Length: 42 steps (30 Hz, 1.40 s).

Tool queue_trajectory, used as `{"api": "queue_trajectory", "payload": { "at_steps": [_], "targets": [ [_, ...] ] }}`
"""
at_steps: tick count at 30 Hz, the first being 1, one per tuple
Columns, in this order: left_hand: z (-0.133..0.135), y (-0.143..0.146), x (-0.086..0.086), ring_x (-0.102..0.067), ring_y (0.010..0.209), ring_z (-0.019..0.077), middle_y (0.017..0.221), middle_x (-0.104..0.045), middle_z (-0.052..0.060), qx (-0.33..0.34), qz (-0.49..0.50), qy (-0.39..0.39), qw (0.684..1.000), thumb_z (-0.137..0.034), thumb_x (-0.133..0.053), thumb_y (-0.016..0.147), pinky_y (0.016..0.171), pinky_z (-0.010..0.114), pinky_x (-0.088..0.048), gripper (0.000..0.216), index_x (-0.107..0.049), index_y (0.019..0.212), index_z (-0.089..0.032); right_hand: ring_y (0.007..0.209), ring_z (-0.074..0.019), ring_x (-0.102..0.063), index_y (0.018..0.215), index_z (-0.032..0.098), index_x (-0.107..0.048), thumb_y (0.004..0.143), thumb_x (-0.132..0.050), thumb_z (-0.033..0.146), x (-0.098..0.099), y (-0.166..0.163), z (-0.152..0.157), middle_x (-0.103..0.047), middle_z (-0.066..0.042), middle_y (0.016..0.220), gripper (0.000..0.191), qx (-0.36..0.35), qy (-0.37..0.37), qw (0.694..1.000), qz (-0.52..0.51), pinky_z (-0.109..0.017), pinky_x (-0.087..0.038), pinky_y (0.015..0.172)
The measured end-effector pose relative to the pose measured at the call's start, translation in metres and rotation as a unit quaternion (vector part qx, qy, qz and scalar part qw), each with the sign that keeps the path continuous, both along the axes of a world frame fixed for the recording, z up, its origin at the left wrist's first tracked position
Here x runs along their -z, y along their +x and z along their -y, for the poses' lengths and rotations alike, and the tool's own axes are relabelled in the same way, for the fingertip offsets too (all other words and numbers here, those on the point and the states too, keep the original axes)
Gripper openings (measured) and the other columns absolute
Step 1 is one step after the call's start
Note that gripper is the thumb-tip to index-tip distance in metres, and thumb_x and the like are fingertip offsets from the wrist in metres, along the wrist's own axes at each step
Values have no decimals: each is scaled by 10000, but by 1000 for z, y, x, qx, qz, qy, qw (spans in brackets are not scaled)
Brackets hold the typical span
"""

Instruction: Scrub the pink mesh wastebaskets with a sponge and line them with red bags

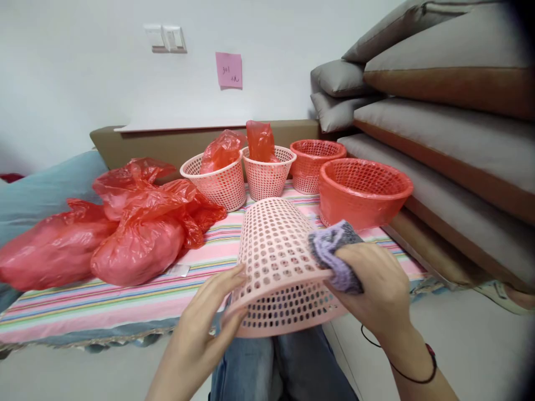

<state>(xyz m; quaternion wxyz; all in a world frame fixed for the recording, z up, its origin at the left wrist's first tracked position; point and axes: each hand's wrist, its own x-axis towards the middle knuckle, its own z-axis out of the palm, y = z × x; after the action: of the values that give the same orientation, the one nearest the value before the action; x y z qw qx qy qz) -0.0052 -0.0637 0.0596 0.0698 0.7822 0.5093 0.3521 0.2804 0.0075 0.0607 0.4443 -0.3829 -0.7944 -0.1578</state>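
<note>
A pink perforated plastic basket (279, 245) lies tilted over my knees, its wide mouth toward me and its base toward the bench. My left hand (213, 312) grips the rim at the left, with the thumb on the inner side and the fingers on the outer wall. At the right side of the rim, my right hand (371, 278) is closed on a purple and grey cloth (336, 250), which is pressed against the basket's outer wall. Part of the cloth is hidden in the palm.
Two pink baskets (267, 177) holding red plastic bags stand on the striped cloth (217, 253), beside two red baskets (363, 195). Several filled red bags (137, 245) lie at left. Grey cushions (451, 133) are stacked at right. A pink note (229, 70) is on the wall.
</note>
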Motion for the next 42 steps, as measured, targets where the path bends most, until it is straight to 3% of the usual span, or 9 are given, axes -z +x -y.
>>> {"api": "queue_trajectory", "payload": {
  "at_steps": [3,7,14,23,29,33,36,39,42],
  "targets": [
    [-9,33,-11,-644,1086,193,1185,-678,59,19,-26,41,999,-255,-590,945,903,306,-531,325,-542,1267,-252,862,-250,-572,1014,199,-617,905,-546,216,-17,-24,1,-699,-80,947,131,-37,-31,995,88,-378,-402,739],
    [-27,54,-4,-597,751,191,816,-631,30,-51,-83,105,990,-282,-518,977,640,291,-467,130,-600,1012,-186,803,-236,-513,911,200,-631,904,-563,220,-15,-57,-5,-671,-59,865,71,-34,-68,992,96,-374,-346,697],
    [-41,31,25,-618,711,171,785,-648,25,-82,-98,157,979,-305,-412,1024,606,258,-427,231,-604,1028,-177,838,-231,-522,923,194,-640,926,-587,336,-9,-80,-19,-678,-47,897,151,-65,-100,990,77,-371,-330,710],
    [-37,25,27,-526,595,124,677,-533,-30,-73,-53,97,991,-293,-446,1007,550,233,-356,240,-495,785,-217,904,-258,-566,1012,186,-624,897,-607,367,3,-65,-18,-688,-80,968,216,-26,-110,993,18,-367,-382,763],
    [-29,7,36,-546,631,126,695,-553,-25,-83,10,40,996,-289,-462,987,589,229,-396,221,-519,785,-222,912,-257,-604,1001,201,-595,840,-680,427,38,-35,-22,-677,-81,957,290,17,-126,987,-96,-370,-460,803],
    [-21,-9,50,-537,605,126,673,-551,-29,-119,62,27,991,-305,-469,982,599,232,-425,227,-537,781,-225,758,-212,-624,933,210,-594,794,-722,483,82,-20,-21,-670,-32,838,331,65,-203,952,-222,-313,-481,674],
    [-15,-17,59,-525,592,125,672,-546,-33,-133,86,47,986,-286,-484,976,590,239,-413,201,-546,794,-224,674,-186,-603,910,201,-599,791,-725,484,109,-19,-10,-661,-20,784,331,104,-220,922,-300,-292,-478,619],
    [-11,-20,62,-521,575,128,677,-554,-30,-134,79,60,986,-295,-481,974,569,245,-410,194,-539,803,-226,676,-181,-600,922,189,-607,785,-731,482,123,-25,-1,-664,-28,796,347,118,-227,906,-338,-290,-485,618],
    [-11,-19,60,-506,568,130,674,-539,-33,-144,72,69,984,-294,-472,979,563,248,-405,196,-519,800,-227,669,-183,-598,897,185,-606,784,-721,502,125,-29,0,-665,-29,778,356,124,-236,900,-345,-292,-486,617]
  ]
}}
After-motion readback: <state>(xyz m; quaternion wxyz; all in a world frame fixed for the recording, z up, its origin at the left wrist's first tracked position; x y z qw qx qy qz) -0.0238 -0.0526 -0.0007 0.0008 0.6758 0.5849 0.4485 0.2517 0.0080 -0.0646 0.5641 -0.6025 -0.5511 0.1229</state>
